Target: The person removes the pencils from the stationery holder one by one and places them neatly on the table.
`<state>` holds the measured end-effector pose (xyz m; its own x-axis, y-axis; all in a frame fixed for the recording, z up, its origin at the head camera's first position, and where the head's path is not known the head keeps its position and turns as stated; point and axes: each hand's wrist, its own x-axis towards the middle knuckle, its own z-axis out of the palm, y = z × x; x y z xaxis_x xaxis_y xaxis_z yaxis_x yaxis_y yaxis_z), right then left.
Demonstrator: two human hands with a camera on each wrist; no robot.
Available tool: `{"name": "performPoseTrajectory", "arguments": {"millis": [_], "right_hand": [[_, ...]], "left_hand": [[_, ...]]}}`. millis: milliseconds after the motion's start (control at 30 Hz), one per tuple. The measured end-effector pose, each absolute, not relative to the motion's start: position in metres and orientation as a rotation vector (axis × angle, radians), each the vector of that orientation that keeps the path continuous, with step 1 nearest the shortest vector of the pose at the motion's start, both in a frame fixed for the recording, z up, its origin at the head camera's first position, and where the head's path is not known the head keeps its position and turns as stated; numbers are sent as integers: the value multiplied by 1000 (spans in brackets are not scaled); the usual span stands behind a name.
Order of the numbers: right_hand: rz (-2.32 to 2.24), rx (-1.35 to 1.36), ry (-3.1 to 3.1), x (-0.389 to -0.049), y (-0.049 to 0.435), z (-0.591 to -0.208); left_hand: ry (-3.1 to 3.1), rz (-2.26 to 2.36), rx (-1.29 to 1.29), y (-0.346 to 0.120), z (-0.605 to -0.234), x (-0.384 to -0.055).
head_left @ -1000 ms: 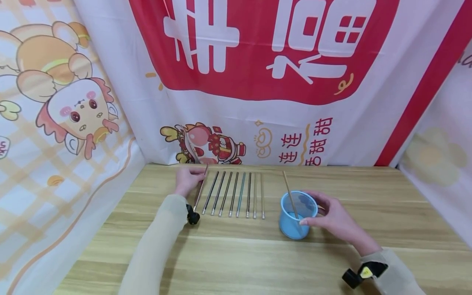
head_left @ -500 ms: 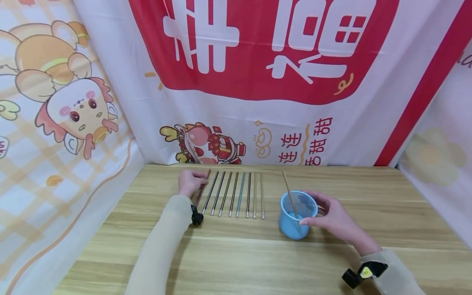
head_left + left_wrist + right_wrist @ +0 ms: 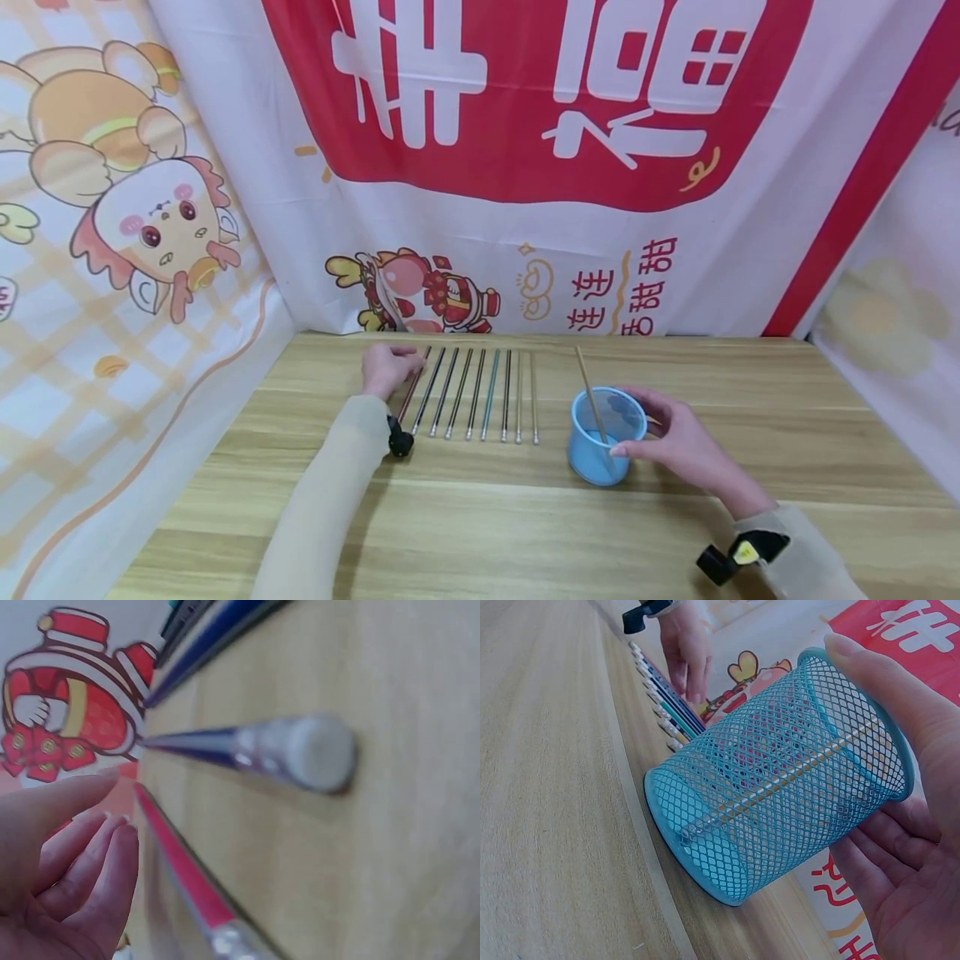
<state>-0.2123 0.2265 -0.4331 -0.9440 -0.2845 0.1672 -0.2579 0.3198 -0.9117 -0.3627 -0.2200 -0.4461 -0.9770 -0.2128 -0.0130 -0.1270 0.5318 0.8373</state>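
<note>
At the left end of a row of pencils, my left hand point(image 3: 386, 371) hovers beside a red pencil point(image 3: 408, 402) that lies on the table. In the left wrist view the thumb and fingers of this hand point(image 3: 79, 889) are apart and hold nothing, close to the far tip of the red pencil point(image 3: 187, 870). My right hand point(image 3: 678, 442) grips a light blue mesh pen holder point(image 3: 757, 791), thumb at the rim and fingers round the far side. The holder stands upright on the table. One plain wood-coloured pencil point(image 3: 587, 379) leans inside it, eraser end down.
Several more pencils, dark, a teal one point(image 3: 491, 396) and plain wood ones point(image 3: 533, 400), lie side by side, eraser ends toward me. Behind the wooden table point(image 3: 480, 533) hangs a printed cloth point(image 3: 495, 192), with more cloth at both sides.
My left hand has moved slightly right, laid the red pencil closer to the row and let go of it. The right hand and the pen holder have stayed put.
</note>
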Motion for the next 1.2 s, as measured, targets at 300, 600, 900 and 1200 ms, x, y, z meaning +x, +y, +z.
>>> {"name": "performPoseTrajectory", "arguments": {"millis": [300,600,900,1200], "right_hand": [[-1716,-510,2545,-212,226,-432],[-1704,-495,2555,-210,224,-431],[-1715,-497,2542,-210,223,-431],[-1702,-488,2563,-213,222,-429]], "left_hand": [[-2513,-1562,48,-200,-412,-349],[-2458,-1642,-256,-140,-387,-309],[-2508,-1807,-429,-92,-398,-275],[-2497,-1905,-538,-65,-405,-264]]}}
